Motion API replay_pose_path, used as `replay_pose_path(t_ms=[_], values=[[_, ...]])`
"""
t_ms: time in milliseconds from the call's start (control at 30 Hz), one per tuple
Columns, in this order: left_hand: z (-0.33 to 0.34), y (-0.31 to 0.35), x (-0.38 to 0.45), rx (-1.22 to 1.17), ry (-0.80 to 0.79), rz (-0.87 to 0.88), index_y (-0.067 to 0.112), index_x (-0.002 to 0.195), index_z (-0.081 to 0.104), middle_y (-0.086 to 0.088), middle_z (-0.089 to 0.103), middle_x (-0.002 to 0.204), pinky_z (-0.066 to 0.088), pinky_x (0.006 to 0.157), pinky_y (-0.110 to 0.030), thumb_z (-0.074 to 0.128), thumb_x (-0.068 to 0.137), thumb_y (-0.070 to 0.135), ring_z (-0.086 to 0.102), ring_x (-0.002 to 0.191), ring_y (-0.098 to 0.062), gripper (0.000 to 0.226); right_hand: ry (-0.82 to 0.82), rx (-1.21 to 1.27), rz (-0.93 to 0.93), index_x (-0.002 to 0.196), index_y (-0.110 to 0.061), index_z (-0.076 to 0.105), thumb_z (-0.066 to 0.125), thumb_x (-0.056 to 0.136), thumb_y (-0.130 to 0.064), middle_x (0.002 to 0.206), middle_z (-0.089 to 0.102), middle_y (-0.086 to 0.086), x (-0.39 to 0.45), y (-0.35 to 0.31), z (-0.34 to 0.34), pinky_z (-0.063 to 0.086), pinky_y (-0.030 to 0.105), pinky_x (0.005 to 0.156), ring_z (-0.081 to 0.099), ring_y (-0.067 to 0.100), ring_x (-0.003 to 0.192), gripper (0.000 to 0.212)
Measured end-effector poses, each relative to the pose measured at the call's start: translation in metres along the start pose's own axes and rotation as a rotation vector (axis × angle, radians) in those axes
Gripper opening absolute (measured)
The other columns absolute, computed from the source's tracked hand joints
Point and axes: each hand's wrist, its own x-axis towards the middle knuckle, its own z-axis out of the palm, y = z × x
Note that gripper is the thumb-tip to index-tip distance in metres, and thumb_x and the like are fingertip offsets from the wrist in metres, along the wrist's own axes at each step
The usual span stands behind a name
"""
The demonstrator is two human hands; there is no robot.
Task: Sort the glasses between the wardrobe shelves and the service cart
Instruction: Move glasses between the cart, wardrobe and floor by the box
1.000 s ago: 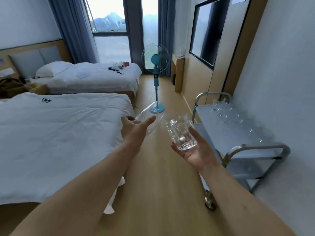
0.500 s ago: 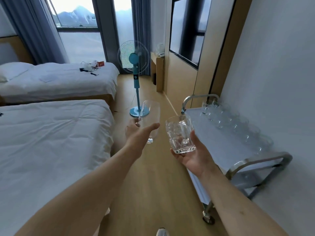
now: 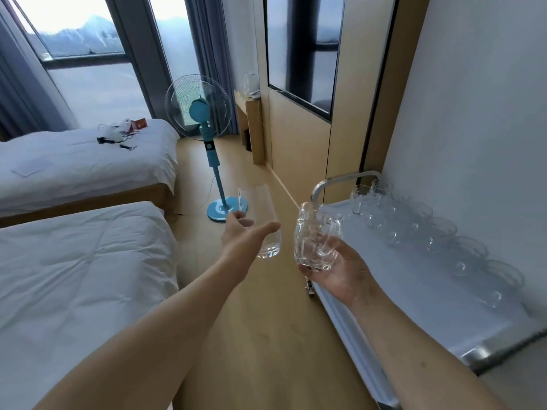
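Over the last second you swung your view rightward and stepped in toward the service cart [image 3: 393, 279]: it had sat off at the right edge, and now its top stretched along your right side with the row of glasses [image 3: 420, 229] against the wall in plain sight. The tall smooth glass [image 3: 262, 220] in your left hand [image 3: 242, 232] had been tipped over on its side a second ago; by this moment you had brought it upright. I read that as the carry nearly finished, with both glasses about to be set down on the cart (though which glass belonged where the pictures did not tell).

Your left arm was stretched forward over the floor, thumb on the near side of the tall glass and fingers curled behind it, gripping it near its lower half. Your right hand [image 3: 340, 270] was turned palm-up, cradling the dimpled mug [image 3: 318, 238] from below with fingers wrapped round its base, the mug upright and held just off the cart's near-left edge. Neither glass touched the cart or the other glass. The wardrobe shelves were not in view.
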Motion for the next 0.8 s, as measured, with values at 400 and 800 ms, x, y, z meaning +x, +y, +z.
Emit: replay_pose_path(t_ms=[400, 800], values=[[0.094, 0.0, 0.142, 0.072, -0.451, 0.034, 0.033, 0.121, 0.05, 0.006, 0.061, 0.108, 0.051, 0.068, -0.024, 0.097, 0.055, 0.035, 0.066, 0.093, -0.011, 0.081, 0.128, -0.011, -0.26, 0.128, -0.005, 0.06, 0.098, 0.054, -0.037, 0.128, 0.054, 0.023, 0.079, -0.026, -0.038, 0.043, 0.06, 0.1, 0.054, 0.04, 0.115, 0.088], [0.192, -0.012, 0.188, 0.179, -0.904, 0.078, 0.031, 0.122, 0.044, 0.009, 0.055, 0.11, 0.044, 0.069, -0.027, 0.094, 0.063, 0.034, 0.058, 0.097, -0.008, 0.077, 0.544, 0.049, -0.524, 0.116, -0.014, 0.069, 0.101, 0.05, -0.031, 0.122, 0.065, 0.015, 0.082, -0.028, -0.073, 0.045, 0.057, 0.105, 0.062, 0.038, 0.113, 0.076]])
